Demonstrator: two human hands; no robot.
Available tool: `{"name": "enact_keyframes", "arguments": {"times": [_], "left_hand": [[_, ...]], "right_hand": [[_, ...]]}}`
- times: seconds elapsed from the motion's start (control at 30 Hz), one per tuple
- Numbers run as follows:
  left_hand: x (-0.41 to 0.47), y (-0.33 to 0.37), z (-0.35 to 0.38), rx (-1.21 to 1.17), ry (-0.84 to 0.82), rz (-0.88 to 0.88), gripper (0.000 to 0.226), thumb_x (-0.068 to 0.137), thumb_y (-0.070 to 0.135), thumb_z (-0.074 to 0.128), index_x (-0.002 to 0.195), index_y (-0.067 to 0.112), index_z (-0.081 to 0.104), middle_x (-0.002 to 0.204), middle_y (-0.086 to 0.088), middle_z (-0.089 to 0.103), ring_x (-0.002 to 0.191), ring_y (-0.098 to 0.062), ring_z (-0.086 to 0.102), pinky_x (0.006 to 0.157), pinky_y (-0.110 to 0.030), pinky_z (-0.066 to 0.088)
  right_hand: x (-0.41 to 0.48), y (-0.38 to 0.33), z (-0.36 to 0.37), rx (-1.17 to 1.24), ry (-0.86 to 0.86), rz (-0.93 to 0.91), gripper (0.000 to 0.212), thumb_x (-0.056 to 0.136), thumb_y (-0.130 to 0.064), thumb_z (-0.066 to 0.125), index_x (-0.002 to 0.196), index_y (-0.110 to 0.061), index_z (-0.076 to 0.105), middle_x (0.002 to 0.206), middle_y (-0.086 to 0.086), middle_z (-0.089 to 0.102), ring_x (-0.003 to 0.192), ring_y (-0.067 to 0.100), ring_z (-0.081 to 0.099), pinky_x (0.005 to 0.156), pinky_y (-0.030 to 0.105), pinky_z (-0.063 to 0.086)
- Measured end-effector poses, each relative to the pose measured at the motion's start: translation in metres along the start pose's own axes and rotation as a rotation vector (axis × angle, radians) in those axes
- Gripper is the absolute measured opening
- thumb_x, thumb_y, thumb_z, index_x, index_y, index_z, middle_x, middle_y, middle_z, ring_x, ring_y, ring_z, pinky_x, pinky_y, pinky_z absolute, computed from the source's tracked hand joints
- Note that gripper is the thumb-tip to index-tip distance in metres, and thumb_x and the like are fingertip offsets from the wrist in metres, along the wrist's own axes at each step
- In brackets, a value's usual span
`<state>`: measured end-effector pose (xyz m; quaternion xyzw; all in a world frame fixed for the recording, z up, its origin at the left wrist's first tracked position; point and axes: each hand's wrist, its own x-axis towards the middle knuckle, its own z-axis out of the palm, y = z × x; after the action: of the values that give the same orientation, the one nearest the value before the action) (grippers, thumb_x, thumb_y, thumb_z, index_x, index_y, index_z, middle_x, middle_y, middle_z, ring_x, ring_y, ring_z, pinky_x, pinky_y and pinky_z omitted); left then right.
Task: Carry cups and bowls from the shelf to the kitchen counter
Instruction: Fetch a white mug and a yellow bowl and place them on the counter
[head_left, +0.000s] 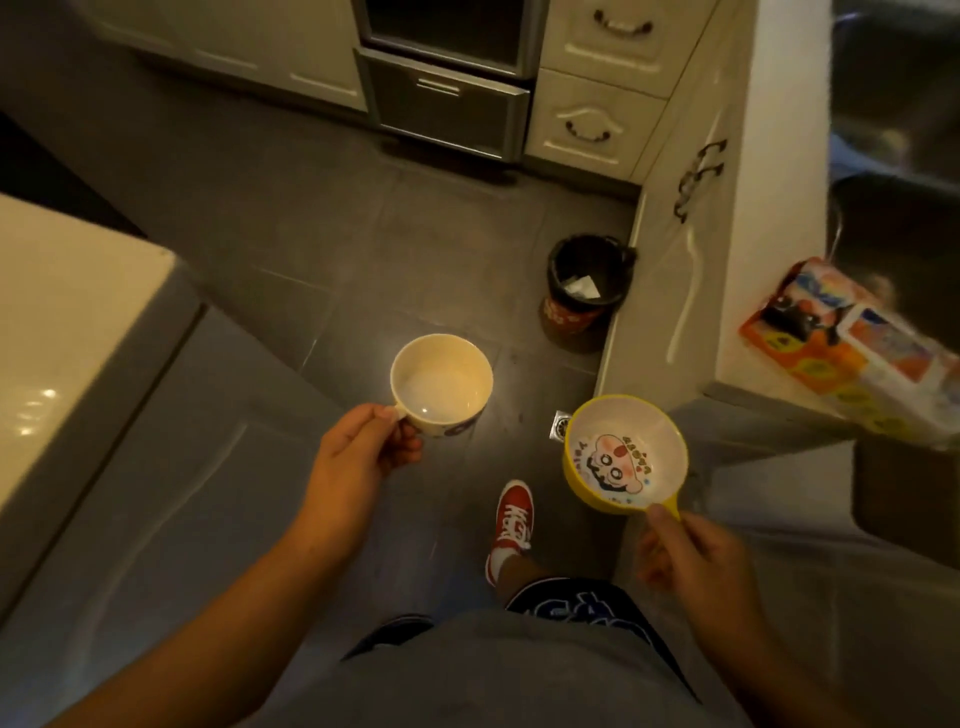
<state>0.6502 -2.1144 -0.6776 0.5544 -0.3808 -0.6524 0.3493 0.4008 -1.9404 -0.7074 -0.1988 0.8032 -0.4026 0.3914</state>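
My left hand grips the handle of a cream cup, held upright above the dark tiled floor; the cup is empty inside. My right hand pinches the short handle of a yellow bowl with a white inside and a cartoon face printed on its bottom. Both vessels hang level in front of my body, the cup to the left and a little farther out than the bowl. The kitchen counter runs along the right, its edge just beyond the bowl.
A black-lined waste bin stands on the floor against the right cabinets. A colourful packet lies on the counter end. A white appliance top is at the left. Drawers and an oven line the far wall. My red shoe is below.
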Motion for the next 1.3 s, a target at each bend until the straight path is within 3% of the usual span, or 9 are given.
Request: {"name": "enact_keyframes", "arguments": {"times": [0.17, 0.37, 0.47, 0.67, 0.83, 0.97, 1.17, 1.3], "left_hand": [[0.047, 0.029, 0.036, -0.03, 0.066, -0.017, 0.025, 0.099, 0.008, 0.042, 0.083, -0.001, 0.06, 0.077, -0.016, 0.059, 0.074, -0.022, 0.061, 0.08, -0.04, 0.053], [0.09, 0.057, 0.039, -0.078, 0.217, -0.017, 0.027, 0.099, 0.008, 0.043, 0.084, 0.0, 0.063, 0.072, -0.011, 0.063, 0.07, -0.019, 0.063, 0.077, -0.039, 0.052], [0.121, 0.067, 0.03, -0.089, 0.277, -0.021, 0.03, 0.099, 0.01, 0.043, 0.081, 0.002, 0.065, 0.07, -0.009, 0.065, 0.072, -0.02, 0.063, 0.079, -0.039, 0.053], [0.207, 0.088, 0.016, -0.137, 0.346, -0.035, 0.029, 0.099, 0.009, 0.042, 0.081, 0.001, 0.063, 0.07, -0.01, 0.063, 0.07, -0.02, 0.062, 0.076, -0.039, 0.052], [0.286, 0.124, 0.019, -0.155, 0.32, -0.026, 0.036, 0.099, 0.011, 0.045, 0.07, 0.013, 0.065, 0.07, -0.007, 0.065, 0.071, -0.02, 0.063, 0.071, -0.035, 0.054], [0.348, 0.153, 0.028, -0.115, 0.269, -0.031, 0.028, 0.098, 0.013, 0.046, 0.078, 0.008, 0.066, 0.07, -0.004, 0.066, 0.071, -0.017, 0.065, 0.067, -0.029, 0.057], [0.445, 0.195, 0.051, -0.101, 0.22, -0.063, 0.033, 0.097, 0.018, 0.048, 0.072, 0.017, 0.07, 0.069, -0.003, 0.067, 0.069, -0.015, 0.066, 0.067, -0.03, 0.056], [0.512, 0.224, 0.073, -0.12, 0.203, -0.043, 0.031, 0.099, 0.015, 0.045, 0.075, 0.009, 0.064, 0.068, -0.005, 0.064, 0.067, -0.015, 0.065, 0.065, -0.027, 0.058]], "right_hand": [[0.084, -0.044, 0.005, -0.052, -0.087, -0.012, 0.033, 0.094, -0.028, 0.058, 0.066, -0.013, 0.067, 0.062, 0.006, 0.07, 0.043, 0.013, 0.062, 0.042, 0.023, 0.046], [0.169, -0.122, 0.043, -0.092, -0.185, -0.125, 0.032, 0.094, -0.034, 0.056, 0.065, -0.023, 0.067, 0.062, 0.002, 0.07, 0.045, 0.016, 0.065, 0.043, 0.023, 0.048], [0.21, -0.16, 0.073, -0.075, -0.223, -0.157, 0.034, 0.094, -0.032, 0.057, 0.063, -0.021, 0.067, 0.063, 0.004, 0.07, 0.045, 0.019, 0.065, 0.042, 0.028, 0.047], [0.285, -0.223, 0.131, -0.053, -0.259, -0.171, 0.035, 0.094, -0.031, 0.057, 0.062, -0.021, 0.067, 0.06, 0.003, 0.069, 0.042, 0.016, 0.063, 0.039, 0.022, 0.046], [0.337, -0.267, 0.147, -0.057, -0.238, -0.179, 0.035, 0.094, -0.029, 0.058, 0.063, -0.018, 0.069, 0.061, 0.004, 0.069, 0.042, 0.017, 0.062, 0.04, 0.022, 0.046], [0.377, -0.293, 0.147, -0.079, -0.198, -0.176, 0.034, 0.094, -0.026, 0.058, 0.067, -0.009, 0.068, 0.063, 0.011, 0.068, 0.041, 0.017, 0.062, 0.04, 0.021, 0.047], [0.446, -0.331, 0.148, -0.094, -0.166, -0.148, 0.036, 0.095, -0.021, 0.058, 0.063, -0.006, 0.067, 0.057, 0.012, 0.066, 0.04, 0.018, 0.06, 0.037, 0.019, 0.045], [0.507, -0.359, 0.164, -0.117, -0.198, -0.139, 0.038, 0.094, -0.02, 0.06, 0.057, -0.011, 0.066, 0.057, 0.012, 0.066, 0.039, 0.022, 0.06, 0.037, 0.023, 0.045]]}}
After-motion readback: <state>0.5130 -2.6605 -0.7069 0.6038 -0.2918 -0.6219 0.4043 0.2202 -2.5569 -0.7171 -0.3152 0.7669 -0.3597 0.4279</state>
